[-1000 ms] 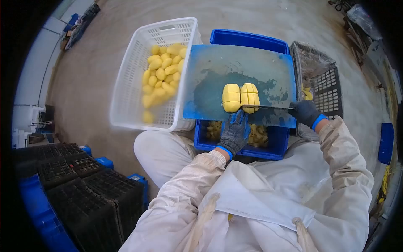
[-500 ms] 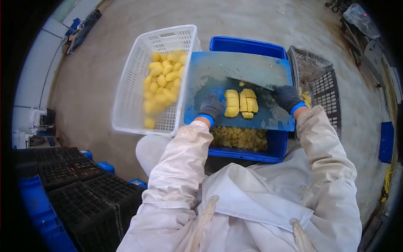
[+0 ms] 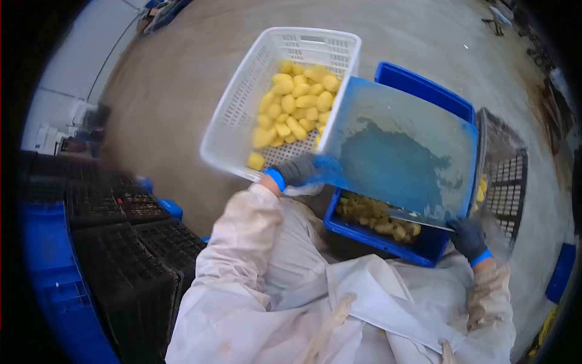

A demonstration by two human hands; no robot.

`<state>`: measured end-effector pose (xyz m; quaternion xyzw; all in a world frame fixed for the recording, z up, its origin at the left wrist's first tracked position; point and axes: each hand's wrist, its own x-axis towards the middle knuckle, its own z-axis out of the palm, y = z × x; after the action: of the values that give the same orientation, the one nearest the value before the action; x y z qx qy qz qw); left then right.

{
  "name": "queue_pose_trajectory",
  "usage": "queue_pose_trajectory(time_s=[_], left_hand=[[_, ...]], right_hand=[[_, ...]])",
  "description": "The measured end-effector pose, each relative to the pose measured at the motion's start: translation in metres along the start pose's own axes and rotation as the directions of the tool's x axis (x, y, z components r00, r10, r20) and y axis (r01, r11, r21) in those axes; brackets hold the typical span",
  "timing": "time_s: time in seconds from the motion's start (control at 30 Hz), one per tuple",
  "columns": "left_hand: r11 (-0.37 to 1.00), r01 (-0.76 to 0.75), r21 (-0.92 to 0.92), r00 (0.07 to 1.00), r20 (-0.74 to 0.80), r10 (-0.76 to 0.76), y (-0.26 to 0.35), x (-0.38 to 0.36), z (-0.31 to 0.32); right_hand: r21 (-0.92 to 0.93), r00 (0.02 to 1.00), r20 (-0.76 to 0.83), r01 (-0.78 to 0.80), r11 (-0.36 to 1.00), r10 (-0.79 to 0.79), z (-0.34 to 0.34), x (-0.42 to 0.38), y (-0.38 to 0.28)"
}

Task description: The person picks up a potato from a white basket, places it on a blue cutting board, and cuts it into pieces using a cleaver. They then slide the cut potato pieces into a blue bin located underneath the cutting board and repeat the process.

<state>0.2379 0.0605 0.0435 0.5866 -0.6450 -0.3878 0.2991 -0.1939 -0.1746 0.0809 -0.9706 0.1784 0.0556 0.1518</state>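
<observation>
My right hand (image 3: 468, 236), in a dark grey glove, grips a knife (image 3: 418, 218) at the front right corner of the cutting board (image 3: 400, 158). The knife's blade points left along the board's front edge, above the cut potato pieces (image 3: 376, 215) in the blue bin (image 3: 431, 246). By the board's front left corner is my left hand (image 3: 297, 171), grey-gloved with blue fingertips; the fingers look stretched out but are blurred, and no object shows in them. Whole peeled potatoes (image 3: 294, 106) lie in the white crate (image 3: 233, 115) beside that hand.
A black crate (image 3: 506, 176) with some yellow pieces stands right of the board. Another part of blue plastic (image 3: 424, 88) shows behind the board. Stacked black crates (image 3: 121, 261) and a blue container (image 3: 60, 291) are at the lower left.
The cut potato blocks are gone from the board. My right hand has brought the knife down to the board's front edge. My left hand has moved toward the white crate, and the view has shifted.
</observation>
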Motion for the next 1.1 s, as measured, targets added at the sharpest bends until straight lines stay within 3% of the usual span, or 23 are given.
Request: queue_pose_trajectory(time_s=[0.03, 0.07, 0.1, 0.13, 0.17, 0.3, 0.37, 0.4, 0.43, 0.47, 0.5, 0.57, 0.6, 0.63, 0.7, 0.73, 0.77, 0.83, 0.87, 0.9, 0.97, 1.03, 1.1], left_hand=[[0.905, 0.422, 0.055, 0.901, -0.136, -0.412, -0.002, 0.003, -0.035], [0.826, 0.461, 0.323, 0.868, -0.358, -0.344, -0.018, 0.004, -0.058], [0.873, 0.477, 0.098, 0.726, -0.605, -0.328, -0.052, -0.008, -0.068], [0.750, 0.598, 0.284, 0.742, -0.548, -0.385, -0.073, -0.008, -0.086], [0.753, 0.595, 0.281, 0.742, -0.553, -0.380, -0.100, -0.008, -0.088], [0.597, 0.802, 0.001, 0.565, -0.327, -0.758, -0.204, 0.013, -0.068], [0.498, 0.862, -0.095, 0.486, -0.125, -0.865, -0.222, 0.030, -0.046], [0.455, 0.822, -0.341, 0.400, -0.222, -0.889, -0.263, 0.040, -0.021], [0.406, 0.716, -0.569, 0.287, -0.290, -0.913, -0.302, 0.048, 0.003], [0.418, 0.824, -0.383, 0.187, -0.512, -0.838, -0.307, 0.057, 0.013], [0.422, 0.818, -0.392, 0.193, -0.503, -0.842, -0.323, 0.070, 0.027], [0.384, 0.875, -0.294, -0.107, -0.892, -0.438, -0.364, 0.093, 0.054], [0.548, 0.700, -0.458, -0.106, -0.825, -0.554, -0.375, 0.088, 0.052], [0.406, 0.504, -0.762, -0.199, -0.561, -0.804, -0.321, 0.093, 0.027], [0.409, -0.215, -0.887, -0.066, -0.405, -0.912, -0.296, 0.096, 0.014], [0.352, -0.394, -0.849, 0.134, -0.432, -0.892, -0.302, 0.081, 0.011], [0.362, -0.386, -0.848, 0.129, -0.438, -0.890, -0.301, 0.070, 0.000], [-0.266, -0.493, -0.829, 0.561, -0.069, -0.825, -0.276, 0.050, -0.026], [-0.300, -0.431, -0.851, 0.713, -0.117, -0.691, -0.259, 0.041, -0.036], [-0.279, -0.423, -0.862, 0.717, -0.129, -0.685, -0.238, 0.042, -0.052], [-0.288, -0.361, -0.887, 0.923, -0.297, -0.244, -0.186, 0.048, -0.077], [-0.262, -0.336, -0.905, 0.938, -0.296, -0.184, -0.138, 0.059, -0.085], [-0.159, -0.436, -0.886, 0.860, -0.358, -0.362, -0.070, 0.078, -0.082]], right_hand=[[0.063, 0.996, -0.043, -0.077, 0.995, 0.079, 0.000, -0.003, -0.003], [0.181, 0.978, -0.069, -0.180, 0.967, 0.195, 0.008, -0.004, 0.000], [0.293, 0.946, -0.078, -0.279, 0.914, 0.314, 0.013, -0.003, 0.004], [0.287, 0.947, -0.079, -0.277, 0.917, 0.310, 0.014, 0.000, 0.005], [0.224, 0.902, -0.125, -0.379, 0.898, 0.413, 0.014, 0.005, 0.007], [0.128, 0.810, -0.211, -0.532, 0.837, 0.548, 0.023, 0.022, 0.015], [0.009, 0.834, -0.155, -0.535, 0.845, 0.530, 0.016, 0.025, 0.014], [-0.105, 0.850, -0.085, -0.527, 0.843, 0.520, 0.014, 0.024, 0.015], [0.043, 0.825, -0.065, -0.559, 0.828, 0.561, 0.018, 0.024, 0.019], [-0.005, 0.850, -0.135, -0.515, 0.857, 0.510, 0.028, 0.015, 0.026], [-0.060, 0.870, -0.200, -0.471, 0.880, 0.452, 0.033, 0.011, 0.035], [0.059, 0.823, -0.108, -0.554, 0.830, 0.557, 0.006, 0.038, 0.005], [0.178, 0.765, -0.004, -0.634, 0.753, 0.644, -0.005, 0.047, -0.004], [0.161, 0.759, 0.018, -0.645, 0.747, 0.651, -0.001, 0.044, 0.005], [0.243, 0.744, 0.037, -0.654, 0.717, 0.667, 0.007, 0.035, 0.008], [0.351, 0.718, 0.034, -0.660, 0.664, 0.696, 0.002, 0.040, -0.001], [0.362, 0.719, 0.038, -0.657, 0.661, 0.694, 0.003, 0.043, 0.000], [0.254, 0.795, -0.087, -0.565, 0.785, 0.601, 0.005, 0.037, 0.000], [0.142, 0.834, -0.124, -0.522, 0.841, 0.538, 0.011, 0.031, 0.008], [0.162, 0.829, -0.142, -0.520, 0.839, 0.541, 0.014, 0.032, 0.010], [0.173, 0.830, -0.169, -0.506, 0.845, 0.531, 0.016, 0.028, 0.011], [0.151, 0.788, -0.123, -0.585, 0.796, 0.603, 0.030, 0.017, 0.017], [0.080, 0.800, -0.163, -0.573, 0.816, 0.578, 0.023, 0.021, 0.014]])
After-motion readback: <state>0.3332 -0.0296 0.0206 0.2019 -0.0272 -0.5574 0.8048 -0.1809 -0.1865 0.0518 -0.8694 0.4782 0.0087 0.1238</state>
